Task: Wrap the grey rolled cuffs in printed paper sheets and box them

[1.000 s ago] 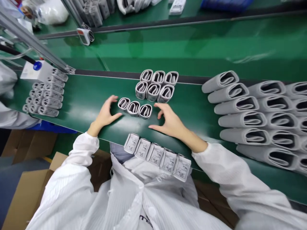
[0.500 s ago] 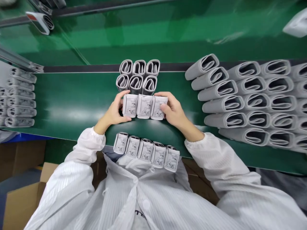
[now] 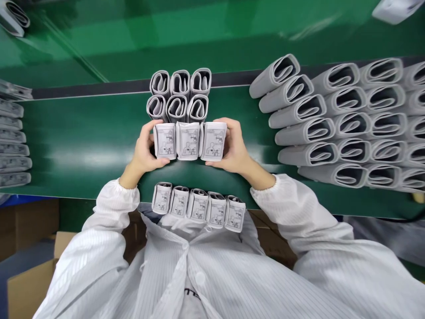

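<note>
Three folded grey cuffs with printed faces stand side by side in a row (image 3: 188, 141) between my hands. My left hand (image 3: 145, 148) grips the left end of this row, thumb at the lower front edge and fingers behind. At the right end, my right hand (image 3: 234, 148) is closed round the outer cuff, its thumb below the printed face. Directly behind are two short rows of rolled cuffs (image 3: 177, 107), coiled ends up. Nearer my body, several printed cuffs (image 3: 198, 204) form a line along the front edge of the green table (image 3: 89, 146).
Many rolled cuffs (image 3: 352, 126) are stacked in columns at the right. Another stack (image 3: 13, 148) is at the left edge. A single cuff (image 3: 13, 18) lies at the far left, a white object (image 3: 396, 9) at the far right. A cardboard box (image 3: 31, 283) is below the table.
My right thumb has moved from the printed face of the right cuff to its lower edge. The camera view has shifted, so the table and stacks appear moved.
</note>
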`<state>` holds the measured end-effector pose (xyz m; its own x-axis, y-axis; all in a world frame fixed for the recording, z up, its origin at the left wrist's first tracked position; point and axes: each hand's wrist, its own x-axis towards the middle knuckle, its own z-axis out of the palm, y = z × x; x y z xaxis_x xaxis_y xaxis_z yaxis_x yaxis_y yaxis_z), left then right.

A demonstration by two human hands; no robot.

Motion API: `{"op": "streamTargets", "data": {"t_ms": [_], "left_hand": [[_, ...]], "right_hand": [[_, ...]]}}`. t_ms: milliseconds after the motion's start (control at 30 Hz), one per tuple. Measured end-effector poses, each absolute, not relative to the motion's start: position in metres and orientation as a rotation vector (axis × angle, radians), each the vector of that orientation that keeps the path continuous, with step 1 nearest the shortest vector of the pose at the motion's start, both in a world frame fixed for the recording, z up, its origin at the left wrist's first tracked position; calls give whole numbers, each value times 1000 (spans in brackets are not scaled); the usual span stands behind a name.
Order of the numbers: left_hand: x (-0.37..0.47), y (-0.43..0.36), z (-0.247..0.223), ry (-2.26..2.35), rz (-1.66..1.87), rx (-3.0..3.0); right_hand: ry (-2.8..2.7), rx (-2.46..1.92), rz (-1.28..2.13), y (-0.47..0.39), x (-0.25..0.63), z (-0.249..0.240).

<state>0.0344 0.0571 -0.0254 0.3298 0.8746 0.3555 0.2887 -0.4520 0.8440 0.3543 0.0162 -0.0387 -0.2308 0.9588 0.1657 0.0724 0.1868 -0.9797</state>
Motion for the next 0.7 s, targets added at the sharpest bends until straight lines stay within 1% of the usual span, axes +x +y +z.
{"op": "streamTargets", "data": {"t_ms": [500, 700], "left_hand": [[28, 60, -34, 991, 1229, 1966], [33, 59, -28, 949, 1237, 2010]], "right_hand": [[-1551, -996, 1142, 18, 353, -41], [-1569, -987, 1154, 19, 353, -36]]}}
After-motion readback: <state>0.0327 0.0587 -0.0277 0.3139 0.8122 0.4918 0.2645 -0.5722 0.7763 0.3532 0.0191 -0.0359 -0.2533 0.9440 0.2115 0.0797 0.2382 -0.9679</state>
